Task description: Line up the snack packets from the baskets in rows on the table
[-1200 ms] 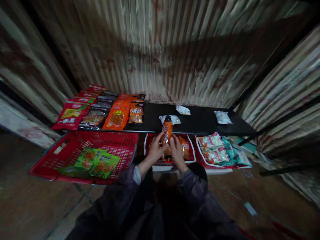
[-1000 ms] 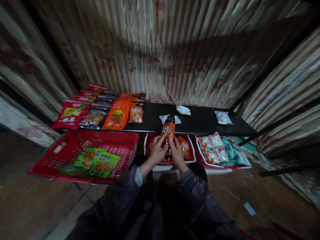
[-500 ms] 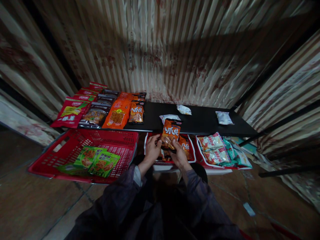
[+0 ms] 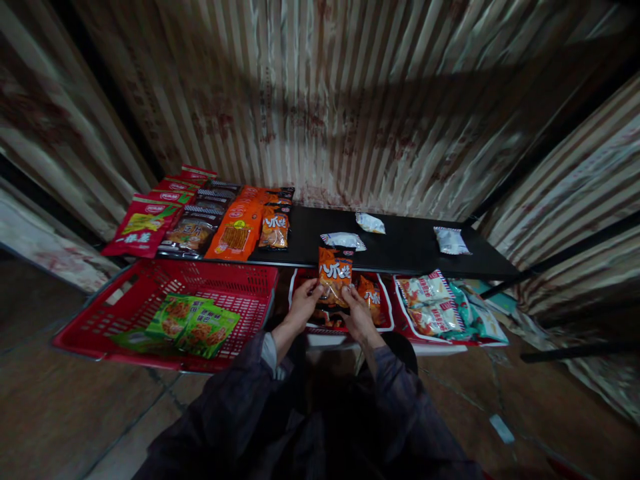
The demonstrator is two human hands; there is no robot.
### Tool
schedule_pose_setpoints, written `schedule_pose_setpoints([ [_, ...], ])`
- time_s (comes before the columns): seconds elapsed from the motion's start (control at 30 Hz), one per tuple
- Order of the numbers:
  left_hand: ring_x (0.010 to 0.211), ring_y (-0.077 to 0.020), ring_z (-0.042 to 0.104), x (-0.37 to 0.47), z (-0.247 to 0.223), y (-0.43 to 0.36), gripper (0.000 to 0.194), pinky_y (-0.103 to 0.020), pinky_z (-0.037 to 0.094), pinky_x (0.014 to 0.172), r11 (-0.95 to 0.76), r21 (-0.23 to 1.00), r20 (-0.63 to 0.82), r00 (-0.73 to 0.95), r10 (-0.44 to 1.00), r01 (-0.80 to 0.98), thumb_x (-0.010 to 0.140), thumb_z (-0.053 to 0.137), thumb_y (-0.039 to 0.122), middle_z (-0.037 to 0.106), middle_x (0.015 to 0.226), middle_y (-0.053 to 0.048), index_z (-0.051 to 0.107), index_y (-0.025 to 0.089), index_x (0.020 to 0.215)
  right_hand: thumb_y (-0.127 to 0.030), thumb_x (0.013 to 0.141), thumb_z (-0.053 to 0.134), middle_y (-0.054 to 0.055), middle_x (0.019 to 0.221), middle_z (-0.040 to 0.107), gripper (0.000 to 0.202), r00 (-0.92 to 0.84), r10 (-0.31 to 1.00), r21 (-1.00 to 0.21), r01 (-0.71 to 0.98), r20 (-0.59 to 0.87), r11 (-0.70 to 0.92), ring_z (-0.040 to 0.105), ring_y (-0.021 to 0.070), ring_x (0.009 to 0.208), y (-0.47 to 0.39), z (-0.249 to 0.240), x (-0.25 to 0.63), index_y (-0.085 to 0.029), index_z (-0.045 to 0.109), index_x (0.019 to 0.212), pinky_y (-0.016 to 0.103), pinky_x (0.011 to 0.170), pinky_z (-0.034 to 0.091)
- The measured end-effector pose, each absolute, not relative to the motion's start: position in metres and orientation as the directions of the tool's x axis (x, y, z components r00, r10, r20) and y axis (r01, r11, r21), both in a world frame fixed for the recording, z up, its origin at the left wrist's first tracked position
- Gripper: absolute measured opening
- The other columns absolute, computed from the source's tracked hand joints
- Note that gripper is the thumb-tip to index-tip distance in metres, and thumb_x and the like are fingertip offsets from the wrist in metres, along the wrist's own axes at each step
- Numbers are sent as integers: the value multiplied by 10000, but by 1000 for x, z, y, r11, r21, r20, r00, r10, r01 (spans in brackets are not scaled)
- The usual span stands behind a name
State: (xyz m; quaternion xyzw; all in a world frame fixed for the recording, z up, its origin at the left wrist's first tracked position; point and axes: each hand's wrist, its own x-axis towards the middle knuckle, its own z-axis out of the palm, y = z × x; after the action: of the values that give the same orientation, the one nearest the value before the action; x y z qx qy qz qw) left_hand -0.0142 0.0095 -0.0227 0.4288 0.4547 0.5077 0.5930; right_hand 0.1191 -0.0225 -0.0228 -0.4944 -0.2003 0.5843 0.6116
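Observation:
An orange-and-black snack bag (image 4: 334, 272) is held upright between my two hands, in front of the shelf's front edge. My left hand (image 4: 302, 307) pinches its left side, and my right hand (image 4: 359, 312) grips its lower right side. Beneath them, a red basket with a white rim (image 4: 386, 310) holds more bags of the same kind. Similar orange-and-black bags (image 4: 275, 227) stand in a row on the black shelf (image 4: 400, 250), left of the held bag. A white packet (image 4: 343, 241) lies on the shelf just behind the held bag.
Orange bags (image 4: 235, 230), dark bags (image 4: 189, 230) and red bags (image 4: 145, 225) fill the shelf's left end. Two white packets lie farther right. A red basket (image 4: 85, 333) with green bags (image 4: 207, 327) sits at left; another basket (image 4: 407, 320) with white and teal bags sits at right.
The held bag has moved slightly left and down and now faces forward more squarely, with both hands still on it. The whole view has shifted slightly.

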Motion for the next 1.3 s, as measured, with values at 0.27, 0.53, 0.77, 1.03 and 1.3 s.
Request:
schedule_pose_setpoints([
  [0.27, 956, -197, 660, -21, -28, 13, 325, -343, 492, 915, 72, 980, -77, -18, 997, -187, 710, 707, 255, 726, 1042, -66, 692, 173, 1024, -489, 662, 786, 19, 930, 760, 359, 212, 954, -867, -492, -210, -81, 705, 200, 875, -15, -27, 109, -231, 694, 895, 319, 797, 543],
  [0.53, 1114, -207, 627, -34, -21, 19, 383, -379, 457, 1011, 116, 971, -114, 26, 993, -209, 748, 621, 158, 682, 1201, -83, 652, 191, 1129, -497, 621, 806, 22, 868, 765, 389, 213, 950, -890, -441, -227, -114, 705, 216, 817, -1, -28, 99, -211, 717, 868, 359, 821, 544],
  [0.77, 1157, -198, 608, -50, -15, 29, 424, -360, 452, 1022, 102, 958, -102, 15, 995, -268, 763, 587, 155, 659, 1257, -75, 630, 185, 1184, -515, 648, 778, 30, 905, 769, 391, 172, 969, -914, -393, -178, -98, 702, 222, 874, 14, -25, 82, -225, 724, 904, 367, 851, 531],
  [1.03, 1162, -214, 609, -71, -14, 45, 452, -358, 454, 1020, 118, 935, -125, 0, 992, -335, 745, 635, 207, 649, 1281, -73, 637, 202, 1196, -506, 636, 791, 22, 896, 764, 396, 127, 973, -896, -427, -191, -120, 698, 200, 829, 36, -21, 58, -220, 718, 901, 342, 807, 534],
  [1.3, 1115, -204, 632, -81, -26, 59, 456, -374, 471, 999, 82, 940, -120, -97, 988, -332, 718, 693, 216, 677, 1223, -81, 616, 196, 1167, -511, 592, 809, 33, 857, 761, 401, 146, 965, -901, -410, -219, -142, 692, 192, 784, 50, -26, 37, -214, 711, 842, 319, 765, 530],
])
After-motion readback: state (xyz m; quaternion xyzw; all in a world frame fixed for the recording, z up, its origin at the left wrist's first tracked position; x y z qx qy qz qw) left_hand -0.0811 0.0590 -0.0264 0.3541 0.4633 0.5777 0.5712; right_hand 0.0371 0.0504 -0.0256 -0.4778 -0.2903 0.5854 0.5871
